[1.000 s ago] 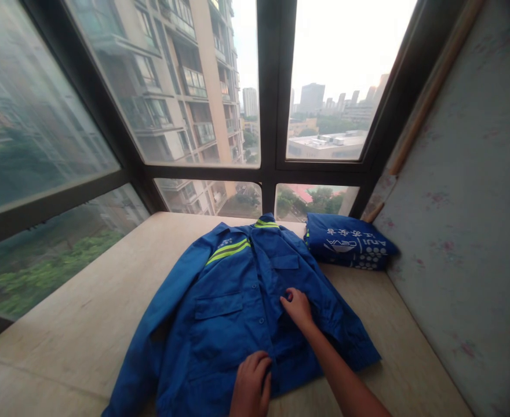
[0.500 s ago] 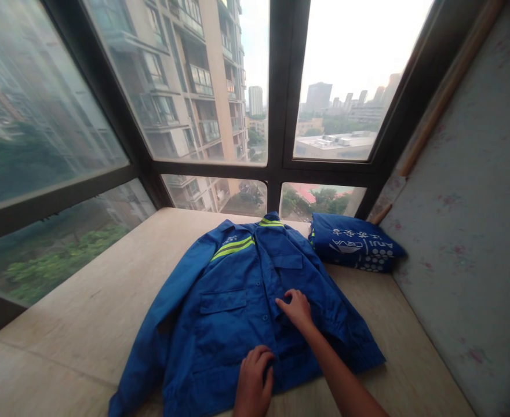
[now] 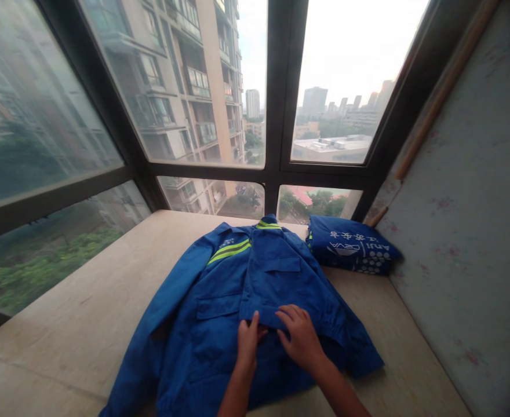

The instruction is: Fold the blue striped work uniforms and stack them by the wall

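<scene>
A blue work jacket (image 3: 220, 281) with yellow-green reflective stripes lies spread out, its collar toward the window. One front panel (image 3: 268, 289) is lifted at its lower edge and lies over the middle of the jacket. My left hand (image 3: 250, 339) pinches that panel's lower corner, thumb on top and fingers underneath. At the same edge, to the right, my right hand (image 3: 301, 333) rests with curved fingers spread on the cloth and the thumb apart below.
A folded blue garment (image 3: 350, 244) with white lettering lies at the back right, against the patterned wall (image 3: 463, 243). Dark window frames (image 3: 203, 171) border the pale ledge (image 3: 85, 307) at the back and left.
My left hand has moved up and taken hold of the panel's lower edge. The panel has come leftward over the jacket's middle. My right hand has moved slightly down.
</scene>
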The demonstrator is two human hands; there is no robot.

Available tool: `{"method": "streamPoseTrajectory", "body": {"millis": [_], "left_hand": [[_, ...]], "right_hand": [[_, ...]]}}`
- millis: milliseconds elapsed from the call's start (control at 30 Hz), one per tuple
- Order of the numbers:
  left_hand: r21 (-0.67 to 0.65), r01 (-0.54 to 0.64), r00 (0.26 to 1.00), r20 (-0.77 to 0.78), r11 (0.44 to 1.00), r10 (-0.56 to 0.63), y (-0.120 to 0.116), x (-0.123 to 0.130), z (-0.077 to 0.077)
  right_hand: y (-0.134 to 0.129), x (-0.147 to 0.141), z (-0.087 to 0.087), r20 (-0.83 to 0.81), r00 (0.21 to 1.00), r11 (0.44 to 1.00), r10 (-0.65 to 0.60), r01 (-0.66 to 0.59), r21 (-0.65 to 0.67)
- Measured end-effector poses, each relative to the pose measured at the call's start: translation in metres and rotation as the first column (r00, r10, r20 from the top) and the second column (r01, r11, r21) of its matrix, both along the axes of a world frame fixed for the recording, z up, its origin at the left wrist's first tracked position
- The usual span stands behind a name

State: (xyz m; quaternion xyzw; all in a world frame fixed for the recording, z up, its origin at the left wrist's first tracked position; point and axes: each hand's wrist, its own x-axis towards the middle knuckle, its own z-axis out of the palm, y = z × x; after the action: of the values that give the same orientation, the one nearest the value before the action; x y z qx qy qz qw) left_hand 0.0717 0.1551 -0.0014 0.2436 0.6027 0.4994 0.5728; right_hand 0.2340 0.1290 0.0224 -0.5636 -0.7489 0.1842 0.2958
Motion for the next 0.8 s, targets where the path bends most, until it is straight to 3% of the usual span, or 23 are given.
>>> {"method": "streamPoseTrajectory", "body": {"millis": [100,233,400,533,667,800], "left_hand": [[-0.052,-0.056,0.993,0.102,0.997,0.061,0.007,-0.006,0.001],[-0.082,-0.050,0.981,0.184,0.995,0.064,0.000,-0.006,0.014],[-0.002,0.071,0.967,0.244,0.997,-0.069,-0.043,0.016,0.026],[-0.077,0.240,0.953,0.211,0.968,-0.220,-0.088,0.033,0.002],[-0.175,0.358,0.923,0.217,0.917,-0.318,-0.114,0.037,-0.029],[-0.162,0.393,0.914,0.175,0.905,-0.365,-0.116,0.032,-0.030]], "right_hand": [[-0.022,0.046,-0.022,0.245,0.949,0.977,-0.200,0.173,0.126],[-0.038,0.102,-0.043,0.315,0.882,0.931,-0.350,0.288,0.227],[-0.051,0.153,-0.017,0.171,0.935,0.911,-0.311,0.242,0.333],[-0.073,0.184,-0.009,0.193,0.928,0.901,-0.319,0.233,0.366],[-0.096,0.167,-0.022,0.354,0.874,0.927,-0.334,0.236,0.293],[-0.100,0.089,-0.013,0.267,0.958,0.988,-0.104,0.068,0.138]]}}
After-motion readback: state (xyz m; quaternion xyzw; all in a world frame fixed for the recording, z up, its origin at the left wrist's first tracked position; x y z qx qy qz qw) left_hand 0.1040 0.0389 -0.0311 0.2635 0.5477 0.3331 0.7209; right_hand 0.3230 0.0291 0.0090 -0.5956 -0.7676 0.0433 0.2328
